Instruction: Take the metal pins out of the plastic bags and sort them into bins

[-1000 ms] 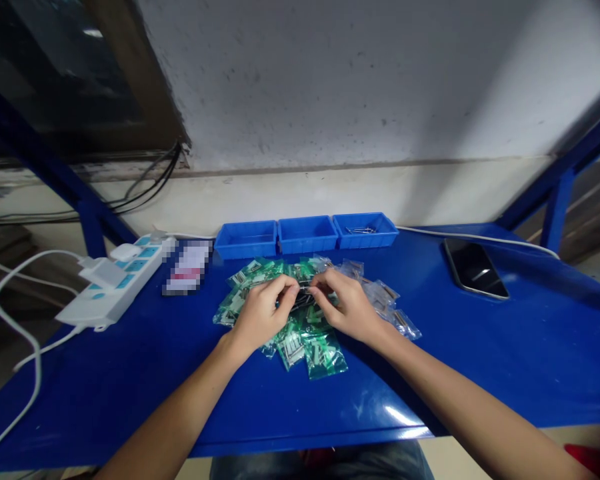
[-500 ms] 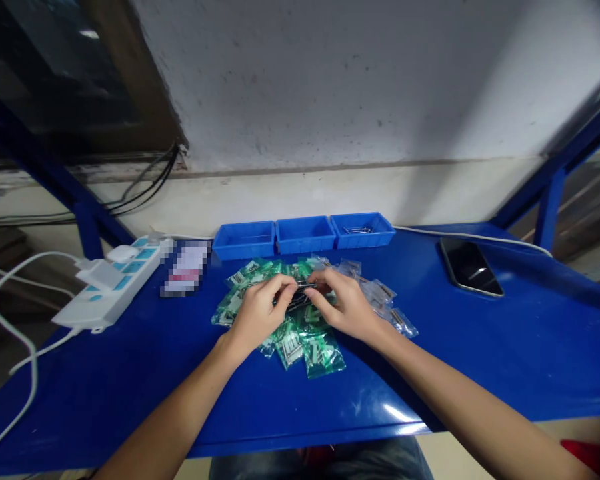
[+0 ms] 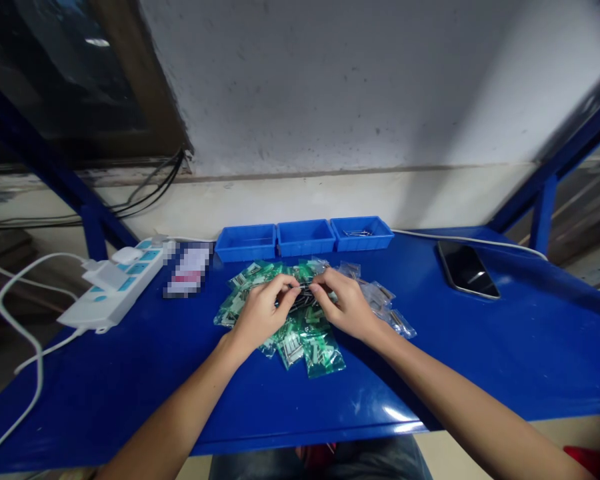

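Over the middle of a pile of small bags, my left hand [image 3: 263,305] and my right hand [image 3: 346,301] face each other with thumbs and forefingers pinched. A thin metal rod [image 3: 305,287] spans the short gap between the fingertips; its exact kind is too small to tell. Below the fingers lie several dark slender metal pieces [image 3: 304,299], partly covered by the hands. Green plastic bags [image 3: 324,355] holding pale strips and metal parts spread around them. Beside my right hand rest clear plastic bags [image 3: 379,298] with parts inside.
Three blue bins stand along the back: a left bin [image 3: 246,253], a middle bin [image 3: 306,247] and a right bin [image 3: 363,243] with metal rods in it. A white power strip [image 3: 97,308] with cables lies left, near a blurred-out card [image 3: 187,268]. A phone [image 3: 469,270] lies right.
The hands stay over the pile, still pinched. The fingertips have shifted slightly, and the rod between them looks thinner and paler. The whole view has moved a little.
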A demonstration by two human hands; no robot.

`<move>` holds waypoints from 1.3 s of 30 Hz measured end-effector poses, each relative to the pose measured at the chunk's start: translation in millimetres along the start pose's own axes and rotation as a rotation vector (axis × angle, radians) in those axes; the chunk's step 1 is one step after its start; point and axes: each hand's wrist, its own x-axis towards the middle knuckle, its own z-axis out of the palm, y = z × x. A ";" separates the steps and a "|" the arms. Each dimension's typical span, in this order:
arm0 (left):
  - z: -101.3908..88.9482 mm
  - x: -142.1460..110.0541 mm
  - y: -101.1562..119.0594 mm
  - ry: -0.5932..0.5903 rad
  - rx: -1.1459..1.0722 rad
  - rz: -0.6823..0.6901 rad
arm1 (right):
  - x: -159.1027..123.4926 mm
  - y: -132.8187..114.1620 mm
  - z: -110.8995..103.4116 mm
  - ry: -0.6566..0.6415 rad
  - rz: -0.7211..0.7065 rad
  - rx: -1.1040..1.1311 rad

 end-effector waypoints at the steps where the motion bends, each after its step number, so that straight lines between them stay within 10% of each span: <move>1: -0.2 0.0 -0.2 0.000 0.006 0.002 | -0.1 0.2 0.2 -0.004 0.004 0.007; 39: -0.4 -2.1 -0.6 0.084 -0.043 -0.050 | -0.7 4.7 2.5 0.044 -0.072 0.016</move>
